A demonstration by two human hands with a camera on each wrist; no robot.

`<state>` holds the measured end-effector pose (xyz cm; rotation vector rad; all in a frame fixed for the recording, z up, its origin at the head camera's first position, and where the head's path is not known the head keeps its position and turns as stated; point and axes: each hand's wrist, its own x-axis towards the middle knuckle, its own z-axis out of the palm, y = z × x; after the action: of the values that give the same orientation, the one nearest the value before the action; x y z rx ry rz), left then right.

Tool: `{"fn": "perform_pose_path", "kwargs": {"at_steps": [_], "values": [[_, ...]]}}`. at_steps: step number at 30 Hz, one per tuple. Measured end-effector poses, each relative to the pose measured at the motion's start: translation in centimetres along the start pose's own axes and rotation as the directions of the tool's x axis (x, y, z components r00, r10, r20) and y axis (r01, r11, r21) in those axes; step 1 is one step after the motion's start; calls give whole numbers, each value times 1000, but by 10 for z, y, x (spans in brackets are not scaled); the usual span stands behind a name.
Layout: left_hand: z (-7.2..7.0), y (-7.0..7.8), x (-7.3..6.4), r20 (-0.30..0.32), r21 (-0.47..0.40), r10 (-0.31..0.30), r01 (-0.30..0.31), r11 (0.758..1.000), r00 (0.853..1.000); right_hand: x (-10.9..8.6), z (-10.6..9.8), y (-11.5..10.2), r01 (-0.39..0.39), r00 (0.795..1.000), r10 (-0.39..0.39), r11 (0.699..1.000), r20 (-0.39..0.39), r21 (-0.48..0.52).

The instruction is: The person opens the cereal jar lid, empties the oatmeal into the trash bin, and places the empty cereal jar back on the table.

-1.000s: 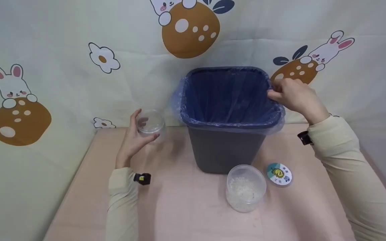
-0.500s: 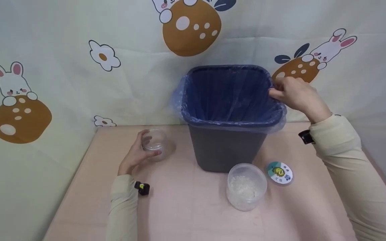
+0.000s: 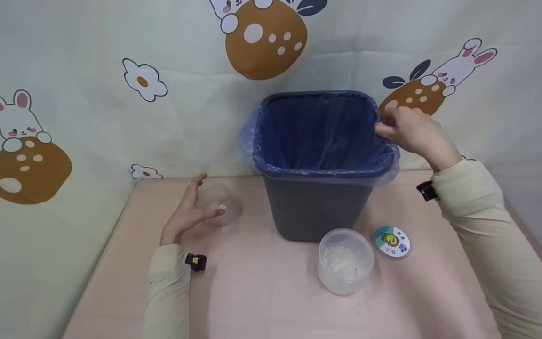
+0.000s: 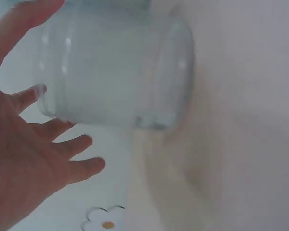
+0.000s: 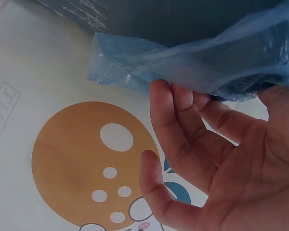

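In the head view, a clear plastic jar (image 3: 219, 207) stands on the table at the left. My left hand (image 3: 186, 212) is around it with spread fingers; in the left wrist view the fingers (image 4: 84, 168) are stretched out beside the jar (image 4: 111, 72), several of them apart from its wall. A grey trash can (image 3: 318, 207) is lined with a blue translucent trash bag (image 3: 318, 136) folded over its rim. My right hand (image 3: 414, 134) grips the bag at the right rim. In the right wrist view, its fingers (image 5: 183, 139) are bent against the overhanging bag (image 5: 135, 60).
A second clear jar (image 3: 345, 263) with whitish grains inside stands before the trash can. Next to it lies a round lid (image 3: 392, 242) with a teal and white label. A printed cloth wall (image 3: 195, 108) closes off the back of the pink table (image 3: 271, 301).
The left hand has lowered the clear jar onto the table. Since then its fingers have spread and the hand has drawn slightly left. The right hand stays at the rim.
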<state>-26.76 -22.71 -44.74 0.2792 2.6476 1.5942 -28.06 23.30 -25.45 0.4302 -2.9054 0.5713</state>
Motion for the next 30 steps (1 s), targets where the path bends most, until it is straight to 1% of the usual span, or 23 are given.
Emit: {"fn": "perform_pose_path", "kwargs": {"at_steps": [4, 7, 10, 11, 15, 17, 20, 23, 27, 28, 30], "values": [[7, 18, 2, 7, 51, 114, -114, 992, 993, 1, 0, 0, 7, 1000, -7, 1000, 0, 6], [13, 31, 0, 34, 113, 157, -160, 981, 987, 1, 1, 0, 9, 1000, -9, 1000, 5, 13], [20, 41, -5, 76, 196, 200, -212, 958, 977, 1, 1, 0, 10, 1000, -10, 1000, 0, 24], [22, 44, -7, 95, 207, 213, -229, 951, 972, 1, 2, 1, 13, 1000, -13, 999, -2, 33], [33, 51, -17, 174, 248, 274, -312, 917, 946, 0, 4, 3, 23, 1000, -21, 996, -22, 88], [37, 55, -22, 205, 267, 291, -340, 902, 934, 0, 6, 5, 24, 999, -21, 992, -30, 120], [43, 61, -31, 232, 321, 319, -382, 866, 919, -2, 10, 7, 9, 999, -2, 985, -45, 175], [48, 68, -38, 255, 325, 368, -437, 838, 894, -4, 13, 9, -9, 998, 23, 970, -54, 243], [56, 76, -43, 259, 299, 449, -513, 805, 855, -4, 19, 15, -34, 996, 62, 935, -68, 354], [59, 78, -45, 255, 297, 461, -523, 799, 850, -4, 21, 16, -40, 995, 73, 922, -73, 384], [64, 81, -48, 250, 296, 479, -537, 790, 842, -4, 27, 20, -51, 994, 91, 885, -63, 462]]}}
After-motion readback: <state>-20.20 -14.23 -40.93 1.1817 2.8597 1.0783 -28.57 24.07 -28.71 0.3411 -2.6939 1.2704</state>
